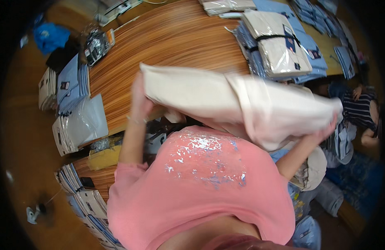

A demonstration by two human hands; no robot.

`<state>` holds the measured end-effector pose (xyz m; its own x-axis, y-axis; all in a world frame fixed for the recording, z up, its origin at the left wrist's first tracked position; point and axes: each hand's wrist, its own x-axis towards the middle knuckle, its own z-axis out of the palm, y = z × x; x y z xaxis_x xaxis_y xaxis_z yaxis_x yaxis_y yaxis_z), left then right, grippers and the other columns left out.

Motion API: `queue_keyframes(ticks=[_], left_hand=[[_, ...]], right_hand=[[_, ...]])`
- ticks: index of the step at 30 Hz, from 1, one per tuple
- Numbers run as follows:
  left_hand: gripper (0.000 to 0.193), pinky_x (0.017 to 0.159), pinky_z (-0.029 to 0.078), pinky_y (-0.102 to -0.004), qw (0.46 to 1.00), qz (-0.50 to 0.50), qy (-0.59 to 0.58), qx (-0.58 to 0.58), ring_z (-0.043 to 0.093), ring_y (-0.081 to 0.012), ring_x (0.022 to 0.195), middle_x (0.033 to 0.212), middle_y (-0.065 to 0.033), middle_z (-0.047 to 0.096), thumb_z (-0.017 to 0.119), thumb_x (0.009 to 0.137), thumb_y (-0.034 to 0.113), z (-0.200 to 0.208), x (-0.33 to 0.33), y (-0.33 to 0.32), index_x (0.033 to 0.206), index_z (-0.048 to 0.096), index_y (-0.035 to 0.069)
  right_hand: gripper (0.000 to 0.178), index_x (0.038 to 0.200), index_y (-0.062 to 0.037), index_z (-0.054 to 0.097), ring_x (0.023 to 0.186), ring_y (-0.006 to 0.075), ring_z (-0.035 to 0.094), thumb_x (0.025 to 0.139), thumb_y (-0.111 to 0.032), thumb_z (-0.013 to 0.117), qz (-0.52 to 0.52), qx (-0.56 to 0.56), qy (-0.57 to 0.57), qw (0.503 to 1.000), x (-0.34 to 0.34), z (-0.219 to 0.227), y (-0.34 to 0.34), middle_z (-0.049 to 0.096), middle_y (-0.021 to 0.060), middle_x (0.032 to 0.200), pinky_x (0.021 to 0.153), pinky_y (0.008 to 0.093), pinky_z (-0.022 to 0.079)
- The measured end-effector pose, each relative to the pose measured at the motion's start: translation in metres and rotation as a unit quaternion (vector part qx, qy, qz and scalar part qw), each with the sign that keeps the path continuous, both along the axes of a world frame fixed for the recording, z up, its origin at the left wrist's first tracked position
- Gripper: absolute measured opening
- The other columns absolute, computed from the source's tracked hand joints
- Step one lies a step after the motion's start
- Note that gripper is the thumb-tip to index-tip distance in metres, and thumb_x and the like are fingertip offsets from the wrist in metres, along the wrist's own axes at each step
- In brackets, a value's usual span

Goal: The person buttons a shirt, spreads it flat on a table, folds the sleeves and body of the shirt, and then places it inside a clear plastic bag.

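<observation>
A cream cloth garment [192, 87] is stretched sideways in front of my chest, above the near edge of the table. Its cut is hard to make out, and a fold runs across its middle. My left hand [141, 98] grips the garment's left end by the corner. At the other end my right hand [327, 128] is closed on the cloth, lower and farther out. The right half of the garment is smeared by motion. Some fingers of both hands are hidden by the fabric.
Wood-grain table [180, 37] ahead. Bagged cream garments [280, 37] with a black strap sit at the right, near blue folded garments [315, 58]. Along the left edge stand blue folded stacks [69, 83] and a clear plastic bag sheet [92, 116]. Another person [361, 108] is at far right.
</observation>
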<state>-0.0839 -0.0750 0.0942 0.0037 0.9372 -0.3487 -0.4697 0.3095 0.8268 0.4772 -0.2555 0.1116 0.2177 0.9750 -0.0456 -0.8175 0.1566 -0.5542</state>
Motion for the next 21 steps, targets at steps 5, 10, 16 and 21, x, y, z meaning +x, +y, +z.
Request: queue_keyframes(ticks=[5,10,16,21], left_hand=[[0.026,0.091,0.047,-0.0363,0.980,0.097,-0.120,0.129,0.057,-0.0219,0.102,0.112,-0.0132,0.059,0.053,0.091,0.012,0.071,-0.144,0.133,0.114,0.053,-0.001],[0.045,0.094,0.043,-0.0327,0.951,0.069,0.090,0.287,0.053,-0.0218,0.110,0.120,-0.0123,0.054,0.051,0.089,0.004,0.133,-0.226,0.152,0.132,0.037,0.002],[0.042,0.097,0.037,-0.0273,0.966,0.000,0.221,0.132,0.044,-0.0157,0.117,0.126,-0.0069,0.047,0.057,0.083,0.007,0.043,-0.264,0.069,0.124,0.046,0.004],[0.033,0.082,0.043,-0.0266,0.896,-0.031,0.441,-0.037,0.049,-0.0133,0.091,0.109,-0.0045,0.047,0.054,0.088,0.012,-0.047,-0.242,-0.009,0.120,0.048,0.005]], right_hand=[[0.023,0.106,0.0014,0.058,0.107,0.0259,0.055,0.088,-0.013,0.053,-0.149,-0.032,-0.108,0.982,-0.160,0.086,0.231,0.061,0.0135,0.109,0.097,0.0397,0.040],[0.018,0.098,0.0012,0.058,0.103,0.0252,0.055,0.085,-0.008,0.051,-0.064,0.041,-0.108,0.991,-0.196,0.104,0.307,0.060,0.0137,0.108,0.096,0.0387,0.040],[0.006,0.086,-0.0057,0.057,0.075,0.0133,0.052,0.084,-0.009,0.052,-0.017,-0.186,-0.234,0.954,-0.236,-0.029,0.257,0.057,0.0034,0.083,0.067,0.0269,0.042],[0.028,0.107,0.0035,0.058,0.085,0.0177,0.058,0.082,-0.007,0.058,0.029,-0.189,-0.737,0.648,-0.215,-0.113,0.210,0.061,0.0103,0.088,0.076,0.0286,0.046]])
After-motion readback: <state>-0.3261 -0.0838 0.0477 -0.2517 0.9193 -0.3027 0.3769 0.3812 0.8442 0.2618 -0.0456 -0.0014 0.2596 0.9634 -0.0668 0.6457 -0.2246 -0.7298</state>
